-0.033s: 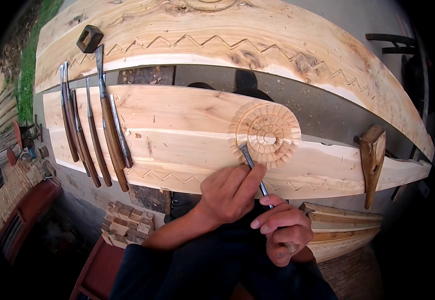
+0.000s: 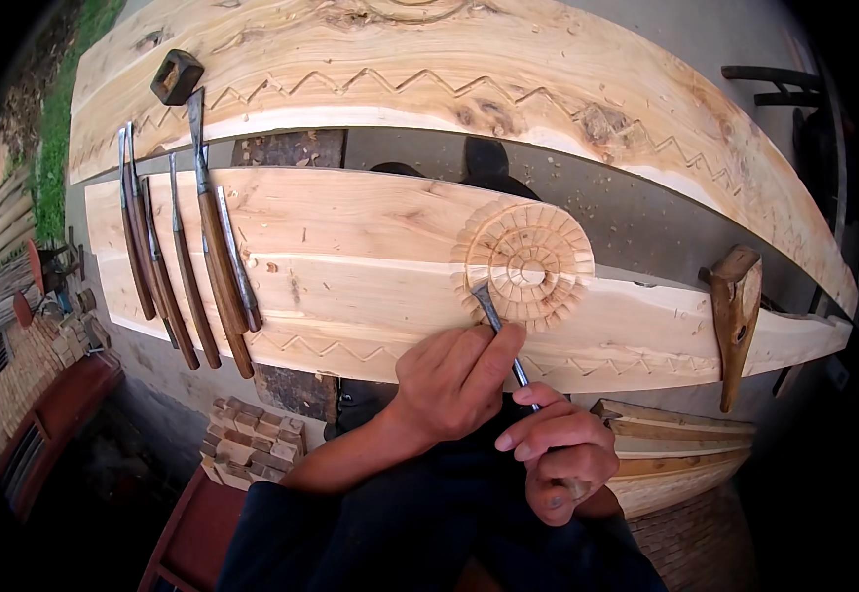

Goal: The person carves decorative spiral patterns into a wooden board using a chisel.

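Nearest, note the right hand (image 2: 567,459), gripping the rear of the chisel (image 2: 489,309) in curled fingers and hiding its butt end; just beyond, see the left hand (image 2: 459,375), closed on the shank behind the blade and lying over the near part of the board (image 2: 350,286); locate the cutting edge at the lower left of the carved rosette (image 2: 538,257), apparently resting on the wood; for a clean cut, steer with the left fingers, push lightly from the right, and take thin slices without levering, probably the surest way to spare the small segments; for turning the tool, use the bare wood left of the rosette; beware the row of chisels (image 2: 224,286) farther left, with handles jutting past the board's near edge, and the wooden mallet (image 2: 735,296) at right, likewise overhanging; farther off, observe the gap between the boards, bridged at left by one broad blade; farthest, find the second board (image 2: 400,84), cut with a zigzag, and upon it a dark hollow block (image 2: 188,89).
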Demonstrator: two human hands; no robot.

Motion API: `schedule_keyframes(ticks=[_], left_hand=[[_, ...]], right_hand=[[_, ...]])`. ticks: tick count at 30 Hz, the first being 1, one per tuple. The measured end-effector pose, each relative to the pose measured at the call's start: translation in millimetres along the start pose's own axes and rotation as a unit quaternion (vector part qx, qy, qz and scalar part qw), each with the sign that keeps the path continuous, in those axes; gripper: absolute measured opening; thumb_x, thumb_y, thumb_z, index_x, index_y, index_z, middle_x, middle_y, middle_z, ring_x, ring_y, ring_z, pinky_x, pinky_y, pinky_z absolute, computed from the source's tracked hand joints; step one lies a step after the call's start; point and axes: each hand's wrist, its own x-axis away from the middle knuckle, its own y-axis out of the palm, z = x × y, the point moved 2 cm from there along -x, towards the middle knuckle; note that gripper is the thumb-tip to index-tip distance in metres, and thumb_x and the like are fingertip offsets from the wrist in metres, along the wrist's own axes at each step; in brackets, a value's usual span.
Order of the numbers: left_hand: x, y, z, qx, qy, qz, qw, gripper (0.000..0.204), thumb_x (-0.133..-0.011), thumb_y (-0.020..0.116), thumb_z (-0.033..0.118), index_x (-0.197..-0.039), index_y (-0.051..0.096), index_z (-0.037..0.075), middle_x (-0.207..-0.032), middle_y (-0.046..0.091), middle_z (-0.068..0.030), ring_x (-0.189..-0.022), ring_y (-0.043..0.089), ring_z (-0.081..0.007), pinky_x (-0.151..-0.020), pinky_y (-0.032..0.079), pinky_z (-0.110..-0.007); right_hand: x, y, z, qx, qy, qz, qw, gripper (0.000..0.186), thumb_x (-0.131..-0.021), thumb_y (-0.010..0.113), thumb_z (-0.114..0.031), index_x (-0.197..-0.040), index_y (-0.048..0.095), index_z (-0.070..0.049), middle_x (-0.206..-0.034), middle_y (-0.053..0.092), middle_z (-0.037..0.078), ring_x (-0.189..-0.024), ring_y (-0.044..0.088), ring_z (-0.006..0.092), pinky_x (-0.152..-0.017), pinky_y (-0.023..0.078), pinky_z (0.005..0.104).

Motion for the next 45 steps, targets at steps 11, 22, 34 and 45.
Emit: schedule_keyframes(ticks=[11, 22, 34, 45], left_hand=[[-6.5, 0.3, 3.3, -0.007, -0.027, -0.013, 1.000, 0.037, -0.081, 0.074, 0.003, -0.117, 0.075, 0.003, -0.079, 0.064, -0.0067, -0.058, 0.059, -0.0229, -0.050, 0.043, -0.036], [-4.0, 0.3, 1.4, 0.007, -0.070, 0.024, 0.997, 0.022, -0.084, 0.079, 0.012, -0.105, 0.076, 0.005, -0.070, 0.056, -0.0064, -0.054, 0.056, -0.0232, -0.047, 0.040, -0.037], [-3.3, -7.0, -2.2, 0.053, -0.090, 0.015, 0.994, 0.025, -0.082, 0.083, 0.006, -0.106, 0.077, 0.006, -0.071, 0.062, -0.0070, -0.056, 0.061, -0.0226, -0.049, 0.044, -0.036], [-10.3, -16.6, -9.5, 0.024, -0.015, 0.015, 0.999, 0.033, -0.087, 0.080, 0.009, -0.120, 0.073, 0.005, -0.081, 0.066, -0.0065, -0.062, 0.063, -0.0207, -0.051, 0.047, -0.034]], right_hand=[[1.5, -1.3, 2.5, -0.005, 0.005, 0.012, 1.000, 0.040, -0.102, 0.070, -0.027, -0.074, 0.058, -0.001, -0.098, 0.072, 0.021, -0.082, 0.079, 0.0349, -0.101, 0.057, 0.0651], [10.4, 24.3, 12.5, 0.039, -0.038, 0.027, 0.998, 0.032, -0.093, 0.077, -0.020, -0.073, 0.059, -0.001, -0.099, 0.072, 0.021, -0.084, 0.079, 0.0346, -0.107, 0.053, 0.0639], [-32.3, 33.1, -6.8, 0.121, -0.023, -0.105, 0.987, 0.028, -0.090, 0.078, -0.008, -0.074, 0.056, -0.002, -0.101, 0.073, 0.022, -0.090, 0.079, 0.0352, -0.103, 0.059, 0.0665], [-45.7, 23.7, -13.6, 0.152, -0.045, -0.206, 0.966, 0.035, -0.089, 0.080, -0.013, -0.067, 0.057, 0.000, -0.089, 0.073, 0.019, -0.085, 0.077, 0.0342, -0.095, 0.065, 0.0608]])
